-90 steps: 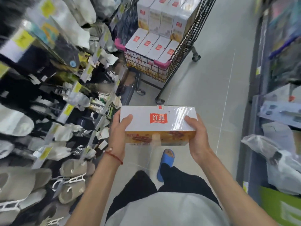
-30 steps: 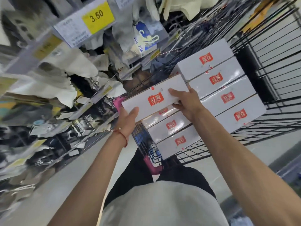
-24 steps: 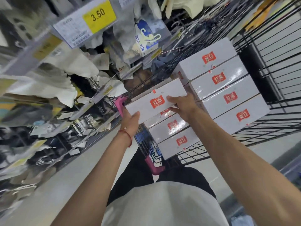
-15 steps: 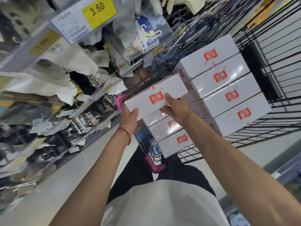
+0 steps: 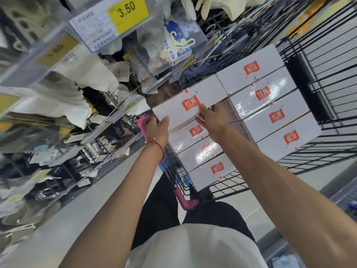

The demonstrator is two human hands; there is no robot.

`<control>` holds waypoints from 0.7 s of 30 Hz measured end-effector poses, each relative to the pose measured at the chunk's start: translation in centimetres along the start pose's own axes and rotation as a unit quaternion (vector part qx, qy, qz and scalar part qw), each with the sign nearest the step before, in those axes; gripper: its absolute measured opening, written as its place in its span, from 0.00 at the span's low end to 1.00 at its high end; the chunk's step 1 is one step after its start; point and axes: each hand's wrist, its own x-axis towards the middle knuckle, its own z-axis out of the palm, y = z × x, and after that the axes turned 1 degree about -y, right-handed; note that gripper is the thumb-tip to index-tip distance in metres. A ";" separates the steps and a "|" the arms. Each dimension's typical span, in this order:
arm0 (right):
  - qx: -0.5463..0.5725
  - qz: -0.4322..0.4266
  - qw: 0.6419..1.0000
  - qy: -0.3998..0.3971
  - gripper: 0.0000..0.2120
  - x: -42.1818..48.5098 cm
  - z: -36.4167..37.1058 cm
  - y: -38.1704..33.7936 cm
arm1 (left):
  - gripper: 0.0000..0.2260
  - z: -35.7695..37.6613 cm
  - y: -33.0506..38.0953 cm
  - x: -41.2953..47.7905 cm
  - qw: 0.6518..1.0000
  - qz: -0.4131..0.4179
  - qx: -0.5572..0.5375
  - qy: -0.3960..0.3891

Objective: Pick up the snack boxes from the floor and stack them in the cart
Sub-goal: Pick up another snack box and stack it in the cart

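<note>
both grips are closed on the snack box (image 5: 179,111): my left grip (image 5: 158,130) wraps its near left corner with the thumb on top, and my right grip (image 5: 212,120) pinches the near long edge just beside the red label, fingers tucked under. the box sits low over the shelf-side end of the near row of boxes (image 5: 202,153) in the cart (image 5: 328,93), its far end close against the taller stack (image 5: 270,105). whether it already rests on the box beneath i cannot tell, since my grips hide that seam. i judge this to be the setting-down step. to do it well i'd keep the box level, square its edges with the row below and slide it snug to the taller stack before easing my fingers out from under, so nothing gets pinched or skewed. the film wrap looks glossy, so a tilted landing may slip. the cart's pink corner guard (image 5: 143,122) lies just beside my left grip, and the shelf with its yellow price tag (image 5: 128,14) crowds in on the left, so i'd keep that elbow tucked.
</note>
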 end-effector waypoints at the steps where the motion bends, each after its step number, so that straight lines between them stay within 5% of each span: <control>1: -0.001 -0.002 1.000 -0.006 0.16 -0.4 0.0 0.2 | 0.13 -0.2 -0.1 -0.1 1.000 0.002 -0.020 -0.009; 8: 0.060 0.021 0.997 0.037 0.18 -5.1 0.3 1.0 | 0.11 -2.6 -0.7 -1.6 0.992 0.007 -0.082 -0.092; 21: 0.022 -0.067 0.997 -0.018 0.08 -15.2 -0.6 3.4 | 0.06 -5.9 -2.9 -10.5 0.984 0.059 -0.158 -0.058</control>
